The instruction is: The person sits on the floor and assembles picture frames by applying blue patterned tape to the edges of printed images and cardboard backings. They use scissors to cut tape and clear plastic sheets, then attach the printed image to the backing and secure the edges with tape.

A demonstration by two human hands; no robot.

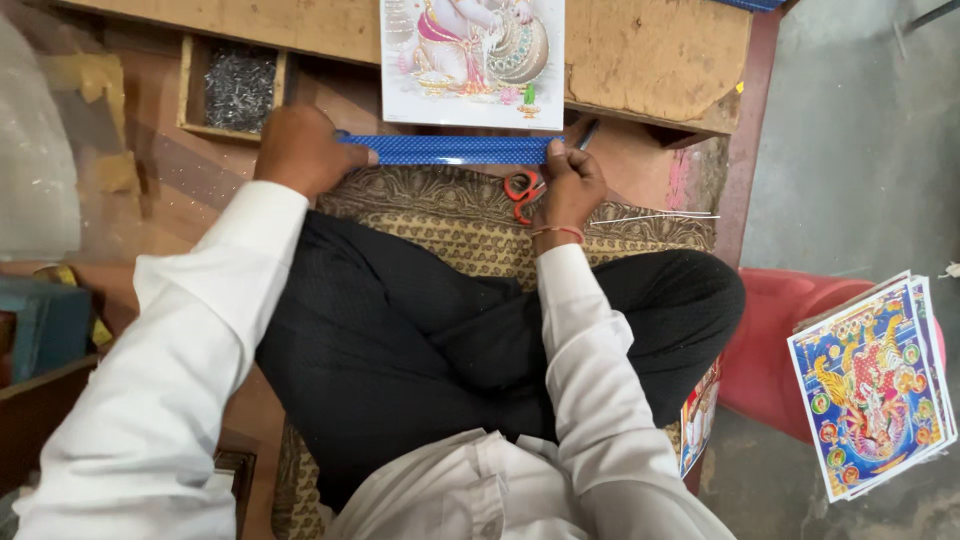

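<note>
A grey concrete floor (850, 150) lay to one side of a worn wooden workbench (650, 50), with a patterned mat (450, 215), a red plastic stool (780, 330) and a small box of nails (238, 88).

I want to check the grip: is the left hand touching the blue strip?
Touching. In the head view the left hand lies over the left end of the blue strip, and its fingers press on it, with no gap visible.

Soft even daylight, mostly sharp
</note>
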